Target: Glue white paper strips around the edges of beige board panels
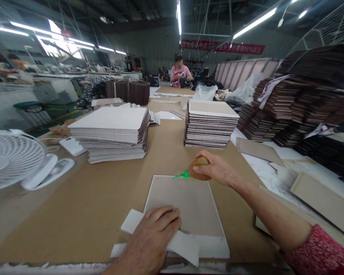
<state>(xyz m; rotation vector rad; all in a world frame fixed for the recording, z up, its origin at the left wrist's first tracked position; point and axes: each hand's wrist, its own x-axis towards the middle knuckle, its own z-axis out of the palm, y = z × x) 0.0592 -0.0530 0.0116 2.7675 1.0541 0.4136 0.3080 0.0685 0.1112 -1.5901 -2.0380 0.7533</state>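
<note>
My right hand [215,168] is wrapped round a brownish squeeze bottle [199,170] with a green nozzle [181,174]. The bottle lies nearly on its side, and its tip points left at the far edge of a flat beige panel [186,198] with a white border. My left hand [157,231] rests on the near left part of that panel, fingers stretched out and flat. Under its palm lies a white strip [185,246], which sticks out on both sides. Another white piece [118,250] shows by the wrist. Whether glue is leaving the nozzle is too small to tell.
Stacked white panels [114,122] stand at the back left, and a second stack [210,126] at the back right. A white fan [14,160] is on the far left beside a white phone-like object [73,146]. Dark bundled pieces [289,107] pile up on the right. A person [180,72] sits ahead.
</note>
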